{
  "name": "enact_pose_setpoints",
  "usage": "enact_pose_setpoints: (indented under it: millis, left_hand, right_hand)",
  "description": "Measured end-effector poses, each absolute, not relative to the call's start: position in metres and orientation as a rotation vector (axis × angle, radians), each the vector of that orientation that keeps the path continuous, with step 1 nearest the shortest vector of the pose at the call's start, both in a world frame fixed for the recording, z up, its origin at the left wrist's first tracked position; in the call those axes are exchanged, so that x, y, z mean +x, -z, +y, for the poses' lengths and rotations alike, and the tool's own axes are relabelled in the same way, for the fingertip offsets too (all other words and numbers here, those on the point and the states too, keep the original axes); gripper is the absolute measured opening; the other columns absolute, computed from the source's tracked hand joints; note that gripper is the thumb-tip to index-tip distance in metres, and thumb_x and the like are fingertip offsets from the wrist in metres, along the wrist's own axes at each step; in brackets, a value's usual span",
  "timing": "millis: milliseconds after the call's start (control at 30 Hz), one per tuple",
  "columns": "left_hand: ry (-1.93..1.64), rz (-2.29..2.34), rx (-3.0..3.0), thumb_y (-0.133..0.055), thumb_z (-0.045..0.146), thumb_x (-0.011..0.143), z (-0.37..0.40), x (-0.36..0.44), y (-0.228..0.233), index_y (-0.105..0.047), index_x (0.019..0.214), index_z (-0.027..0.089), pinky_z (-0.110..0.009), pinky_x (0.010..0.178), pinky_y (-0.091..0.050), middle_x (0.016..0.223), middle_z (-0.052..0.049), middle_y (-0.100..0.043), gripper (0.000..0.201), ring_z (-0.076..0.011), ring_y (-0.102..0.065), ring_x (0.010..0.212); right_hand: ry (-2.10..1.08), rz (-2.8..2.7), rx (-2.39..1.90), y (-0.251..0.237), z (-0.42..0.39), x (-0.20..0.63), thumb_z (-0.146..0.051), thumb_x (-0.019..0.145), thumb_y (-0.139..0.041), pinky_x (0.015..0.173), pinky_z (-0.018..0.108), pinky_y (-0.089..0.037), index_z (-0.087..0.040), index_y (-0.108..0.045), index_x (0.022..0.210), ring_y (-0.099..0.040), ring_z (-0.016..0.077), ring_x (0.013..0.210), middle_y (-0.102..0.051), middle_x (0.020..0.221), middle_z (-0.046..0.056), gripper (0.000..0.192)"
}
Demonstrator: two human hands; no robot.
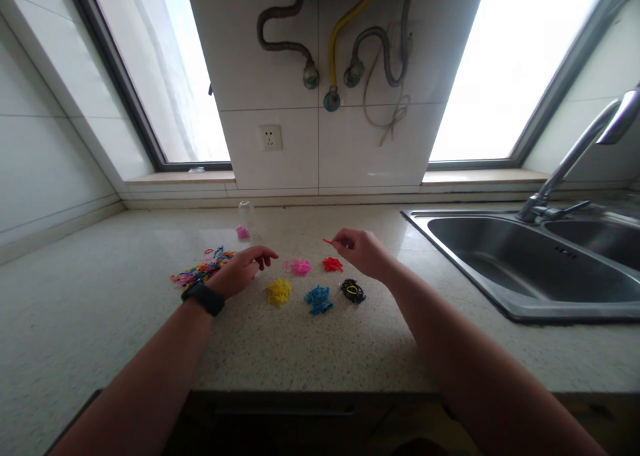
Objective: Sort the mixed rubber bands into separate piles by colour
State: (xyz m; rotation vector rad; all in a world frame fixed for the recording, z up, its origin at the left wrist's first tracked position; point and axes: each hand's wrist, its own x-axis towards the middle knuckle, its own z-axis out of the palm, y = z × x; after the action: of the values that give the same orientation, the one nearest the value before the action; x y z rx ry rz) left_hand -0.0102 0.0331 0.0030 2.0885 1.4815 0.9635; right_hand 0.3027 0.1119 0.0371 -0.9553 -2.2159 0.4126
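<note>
Countertop [350, 349]: jar [246, 217] holding pink bands [243, 232]

A tiny red rubber band [327, 241] sticks out at nine o'clock from the right hand's fingers [345, 243], above the small red band pile [332, 265] on the bench.

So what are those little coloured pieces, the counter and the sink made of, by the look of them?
The small red piece pinched in the right hand and the sorted piles, such as the blue pile, look like thin loops of rubber or soft plastic, too small to be sure. The counter seems polished speckled stone, faintly reflective. The sink looks like brushed stainless steel, grey with a dull sheen.
</note>
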Motion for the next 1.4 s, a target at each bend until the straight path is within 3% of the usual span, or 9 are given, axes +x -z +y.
enact_pose_setpoints:
  millis: [133, 333, 1100, 1400]
  left_hand:
    - [-0.947, 1.485, 2.123, -0.037, 0.004, 0.070, 0.034, -0.012, -0.002, -0.066, 0.108, 0.016, -0.026, 0.069, -0.048, 0.088, -0.004, -0.063, 0.050, -0.0142, -0.057, 0.080]
    - [-0.911, 1.476, 2.162, -0.037, 0.005, 0.072, 0.035, -0.014, 0.000, -0.067, 0.106, 0.016, -0.029, 0.075, -0.048, 0.087, -0.004, -0.063, 0.047, -0.0142, -0.058, 0.080]
    - [-0.837, 1.545, 2.153, -0.036, 0.009, 0.074, 0.035, -0.015, -0.001, -0.067, 0.104, 0.016, -0.028, 0.072, -0.048, 0.083, -0.003, -0.063, 0.044, -0.0147, -0.059, 0.077]
    - [-0.831, 1.537, 2.167, -0.037, 0.010, 0.074, 0.035, -0.015, -0.001, -0.068, 0.103, 0.017, -0.027, 0.071, -0.048, 0.082, -0.003, -0.063, 0.043, -0.0146, -0.058, 0.075]
  right_hand:
    - [-0.056, -2.446, -1.133, -0.034, 0.112, 0.307, -0.032, 0.086, -0.058, 0.059, 0.026, -0.033, -0.026, -0.071, 0.089, -0.060, 0.0141, 0.068, -0.072, 0.080, 0.000, 0.015]
    - [-0.061, -2.581, -1.292, -0.025, 0.116, 0.307, -0.038, 0.086, -0.058, 0.058, 0.025, -0.033, -0.028, -0.072, 0.092, -0.063, 0.0168, 0.077, -0.074, 0.088, 0.002, 0.018]
    - [-0.337, -2.779, -1.093, -0.058, 0.111, 0.330, -0.035, 0.084, -0.058, 0.052, 0.026, -0.028, -0.019, -0.074, 0.083, -0.047, 0.0100, 0.055, -0.066, 0.067, 0.001, 0.022]
    - [-0.608, -2.898, -1.215, -0.059, 0.111, 0.336, -0.040, 0.080, -0.062, 0.053, 0.025, -0.034, -0.017, -0.075, 0.086, -0.052, 0.0113, 0.057, -0.068, 0.069, 0.003, 0.027]
